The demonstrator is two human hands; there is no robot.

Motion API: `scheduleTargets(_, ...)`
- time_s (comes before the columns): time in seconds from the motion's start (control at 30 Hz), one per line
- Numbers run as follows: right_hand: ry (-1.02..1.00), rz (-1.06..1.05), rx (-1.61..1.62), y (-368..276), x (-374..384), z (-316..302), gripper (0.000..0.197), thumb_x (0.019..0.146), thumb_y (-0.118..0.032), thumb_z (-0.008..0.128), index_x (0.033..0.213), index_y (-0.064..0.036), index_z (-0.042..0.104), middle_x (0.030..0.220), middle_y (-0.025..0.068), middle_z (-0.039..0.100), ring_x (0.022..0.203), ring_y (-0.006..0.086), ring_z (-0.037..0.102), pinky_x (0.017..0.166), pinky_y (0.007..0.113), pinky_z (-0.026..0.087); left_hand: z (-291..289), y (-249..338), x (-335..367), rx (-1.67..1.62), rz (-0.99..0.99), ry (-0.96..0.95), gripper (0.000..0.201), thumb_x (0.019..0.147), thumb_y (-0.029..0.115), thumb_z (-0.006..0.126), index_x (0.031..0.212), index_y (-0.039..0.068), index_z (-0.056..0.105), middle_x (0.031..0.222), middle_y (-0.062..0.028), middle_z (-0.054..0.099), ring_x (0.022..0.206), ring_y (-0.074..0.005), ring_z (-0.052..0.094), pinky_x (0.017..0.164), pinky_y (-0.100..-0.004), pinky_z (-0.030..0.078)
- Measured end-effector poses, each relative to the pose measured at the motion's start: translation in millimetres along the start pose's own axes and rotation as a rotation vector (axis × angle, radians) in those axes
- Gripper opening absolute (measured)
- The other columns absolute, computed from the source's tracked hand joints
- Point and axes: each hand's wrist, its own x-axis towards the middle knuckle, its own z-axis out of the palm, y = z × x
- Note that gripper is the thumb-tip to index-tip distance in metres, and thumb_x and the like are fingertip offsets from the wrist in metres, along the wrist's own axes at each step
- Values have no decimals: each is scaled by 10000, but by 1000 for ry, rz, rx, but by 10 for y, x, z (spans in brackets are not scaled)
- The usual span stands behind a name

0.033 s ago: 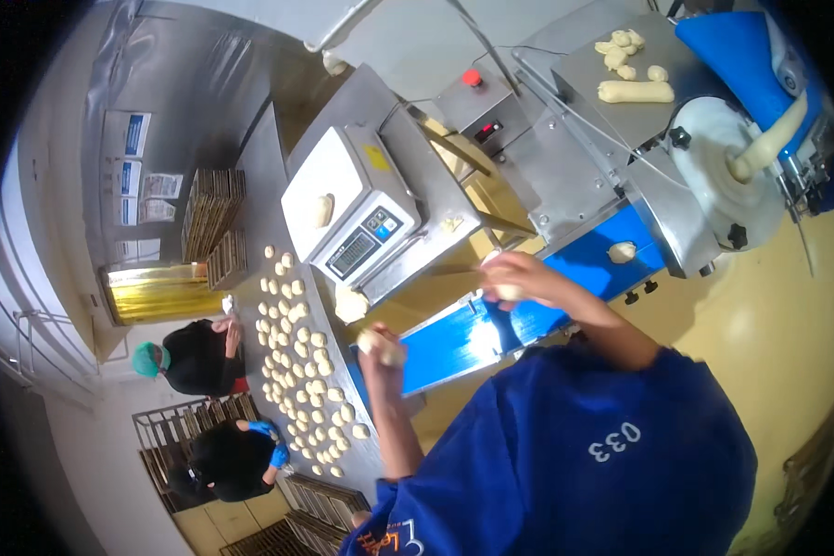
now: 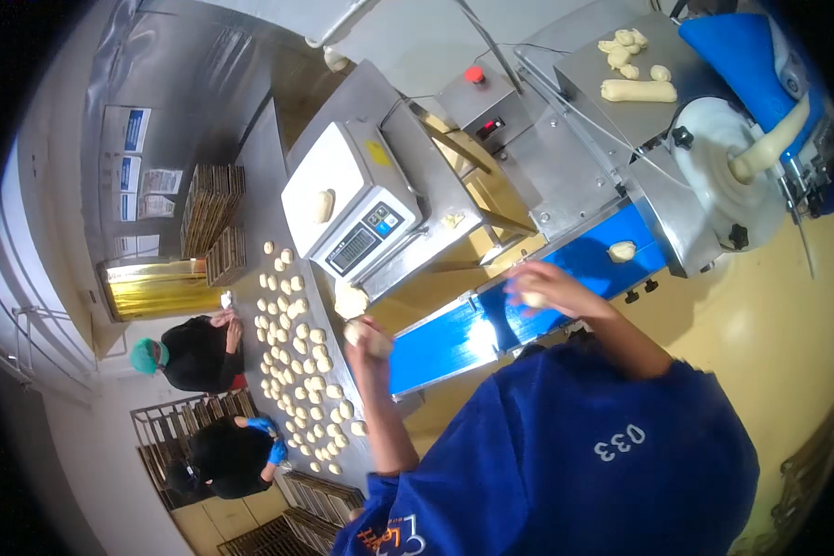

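Observation:
My left hand [image 2: 368,357] is closed around a pale dough piece [image 2: 376,342] at the near end of the conveyor, close to the steel table. Over the blue conveyor belt [image 2: 435,348], my right hand [image 2: 551,285] curls round a smaller dough ball [image 2: 534,298], slightly blurred. Another dough piece [image 2: 622,251] lies on the belt by the machine outlet. A flattened dough lump [image 2: 350,300] rests by the corner of the white scale [image 2: 329,176], and one dough piece [image 2: 323,206] sits on its pan.
Many dough balls [image 2: 298,366] cover the steel table [image 2: 267,185] on the left. Two people [image 2: 195,357] work at its far side, one in blue gloves. A dough machine [image 2: 727,167] with a blue hopper stands right. Wooden boards [image 2: 215,208] are stacked behind.
My right hand has shifted a little to the right over the belt, its dough ball with it. My left hand has moved slightly left with its dough piece.

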Motion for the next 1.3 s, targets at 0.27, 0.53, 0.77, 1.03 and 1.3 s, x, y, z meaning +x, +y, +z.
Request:
scheduleTargets(0.27, 587, -348, -1357, 739, -926, -1165, 463, 707, -122, 674, 1145, -129, 524, 1063, 131, 548, 833, 231, 613, 666, 341, 521, 267, 977, 1432, 1186, 566, 326, 524, 692, 343, 747, 1021, -31, 583, 1112, -142, 569, 983, -260, 569, 852, -354, 453)
scheduleTargets(0.53, 724, -105, -2106, 533, -524, -1291, 589, 711, -150, 639, 1267, -232, 463, 1217, 157, 450, 876, 269, 609, 591, 357, 540, 571, 1089, 2167, 1558, 787, 43, 462, 584, 282, 779, 920, 3, 629, 1166, -177, 566, 1040, -329, 554, 865, -381, 448)
scheduleTargets(0.77, 578, -120, -1948, 337, -364, -1325, 390, 698, -158, 647, 1081, -147, 574, 957, 145, 577, 782, 221, 616, 501, 370, 497, 405, 1194, 2486, 1386, 349, -16, 454, 637, 320, 737, 963, 20, 639, 822, -114, 672, 753, -238, 649, 678, -340, 495)
scheduleTargets(1.03, 440, 204, -450, 200, -248, -937, 231, 841, -258, 589, 1002, -92, 581, 732, -7, 552, 533, 73, 496, 382, 207, 350, -565, 624, 1272, -420, 63, 14, 294, 789, 142, 630, 1058, 82, 528, 857, -43, 555, 667, -114, 518, 490, -252, 418)
scheduleTargets(1.3, -267, 103, -1070, 728, 482, -64, 336, 835, -273, 608, 1088, -61, 546, 686, 17, 554, 499, 79, 492, 416, 206, 373, -2179, 205, -1229, -718, 587, 701, 388, 774, 216, 613, 1120, 103, 480, 966, -74, 562, 686, -150, 524, 472, -208, 422)
